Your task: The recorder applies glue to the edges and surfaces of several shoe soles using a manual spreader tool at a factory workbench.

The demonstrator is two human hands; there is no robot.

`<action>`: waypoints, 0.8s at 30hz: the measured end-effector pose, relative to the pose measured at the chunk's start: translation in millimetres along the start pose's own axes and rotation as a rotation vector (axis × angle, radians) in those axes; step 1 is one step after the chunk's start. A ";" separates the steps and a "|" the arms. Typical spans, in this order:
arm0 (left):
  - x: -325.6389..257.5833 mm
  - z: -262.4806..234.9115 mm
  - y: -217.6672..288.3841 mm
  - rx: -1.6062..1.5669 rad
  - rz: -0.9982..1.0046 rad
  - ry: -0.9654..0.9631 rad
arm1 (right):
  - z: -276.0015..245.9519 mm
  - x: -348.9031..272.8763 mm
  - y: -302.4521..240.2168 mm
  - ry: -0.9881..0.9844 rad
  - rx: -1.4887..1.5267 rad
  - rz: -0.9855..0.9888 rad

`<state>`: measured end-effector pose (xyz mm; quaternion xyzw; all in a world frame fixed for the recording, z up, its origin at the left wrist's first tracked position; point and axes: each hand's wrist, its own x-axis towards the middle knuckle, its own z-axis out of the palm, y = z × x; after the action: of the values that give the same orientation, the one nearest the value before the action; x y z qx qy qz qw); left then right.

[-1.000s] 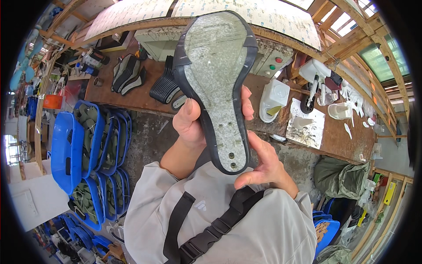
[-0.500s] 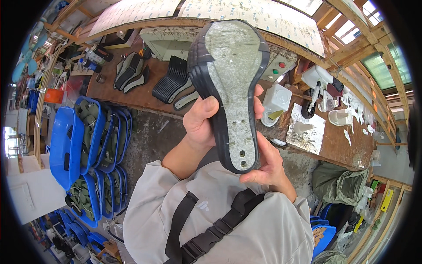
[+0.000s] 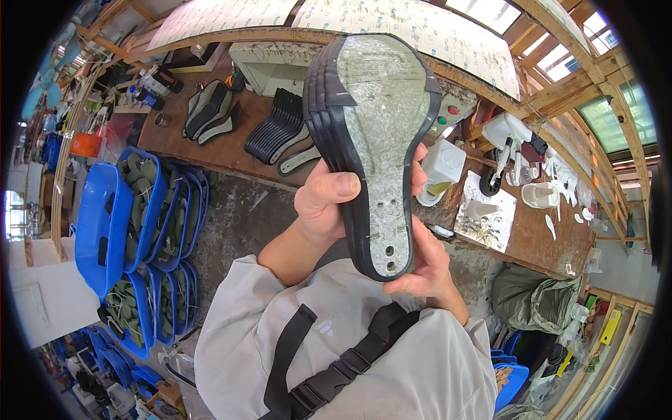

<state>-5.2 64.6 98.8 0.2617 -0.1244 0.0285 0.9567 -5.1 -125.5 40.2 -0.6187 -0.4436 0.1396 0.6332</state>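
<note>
Shoe sole (image 3: 374, 140) is standing upright in my grip: my left hand (image 3: 325, 206) is clasping its dark edge, my right hand (image 3: 420, 269) is cupping its heel. Beyond my grip, stacked soles (image 3: 280, 126) are lying on the surface (image 3: 210, 150).

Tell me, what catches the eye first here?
A big black shoe sole with a grey inner face, held up centre frame by the left hand and right hand. Behind it, more black soles fan out on the wooden bench; blue tubs stand left.
</note>
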 end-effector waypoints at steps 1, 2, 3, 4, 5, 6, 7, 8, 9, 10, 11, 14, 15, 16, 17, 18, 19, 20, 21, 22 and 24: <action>0.1 -0.2 -0.2 -0.003 0.000 -0.008 | 0.1 -0.2 0.0 0.000 0.000 0.000; 0.2 -0.4 -0.5 -0.006 0.000 -0.016 | 0.2 -0.4 -0.1 0.000 0.000 0.000; 0.4 -0.2 -0.8 -0.008 -0.002 -0.019 | 0.2 -0.5 -0.7 0.003 -0.003 0.000; 0.3 -0.1 -0.8 -0.006 0.000 -0.016 | 0.8 -0.3 -1.3 0.013 -0.005 0.007; 0.2 0.0 -0.8 -0.004 0.002 -0.014 | 1.4 0.1 -2.1 0.023 -0.006 0.014; -0.4 -0.5 -0.8 -0.005 0.000 -0.016 | 1.2 2.5 -3.9 0.025 -0.008 0.014; -1.2 -1.1 -0.6 -0.007 0.006 -0.026 | 0.2 7.1 -8.2 0.005 -0.051 -0.021; -1.8 -1.2 -0.6 -0.009 0.012 -0.036 | -0.8 10.9 -12.1 -0.014 -0.094 -0.056; -2.1 -0.6 -0.5 -0.011 0.009 -0.039 | -1.2 13.2 -15.7 -0.010 -0.097 -0.055; -2.4 0.5 -0.3 -0.011 0.017 -0.036 | -1.5 15.1 -19.1 -0.021 -0.137 -0.052; -2.7 1.8 -0.1 -0.011 0.026 -0.033 | -1.3 15.9 -20.8 -0.033 -0.176 -0.050; -3.7 4.9 -0.9 -0.014 0.016 -0.013 | 0.1 13.2 -17.2 -0.009 -0.188 -0.102; -4.1 5.9 -0.2 -0.019 0.011 -0.005 | 0.6 13.3 -17.2 -0.008 -0.189 -0.104; -4.2 6.4 0.5 -0.018 0.011 -0.007 | 1.0 13.4 -17.3 -0.006 -0.197 -0.124; -4.2 6.8 1.3 -0.020 0.001 -0.015 | 1.4 13.5 -17.2 -0.004 -0.206 -0.144; -4.5 7.2 2.0 -0.020 -0.008 -0.022 | 1.9 13.1 -16.5 -0.004 -0.206 -0.147; -5.0 7.5 2.4 -0.019 -0.006 -0.024 | 2.6 12.4 -15.5 -0.001 -0.201 -0.161; -5.9 7.7 2.7 -0.020 -0.017 -0.021 | 3.1 11.9 -15.1 0.003 -0.197 -0.176; -6.3 7.6 2.6 -0.023 -0.028 -0.018 | 3.3 11.5 -15.0 0.003 -0.198 -0.178; -6.3 7.3 2.3 -0.023 -0.027 -0.021 | 3.6 11.2 -15.1 0.009 -0.213 -0.199; -6.4 7.0 1.5 -0.037 -0.022 -0.049 | 4.1 12.0 -15.3 0.016 -0.229 -0.221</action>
<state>-13.1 62.4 103.8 0.2461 -0.1453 0.0094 0.9582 -7.0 -117.1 58.0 -0.6354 -0.5169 0.0130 0.5736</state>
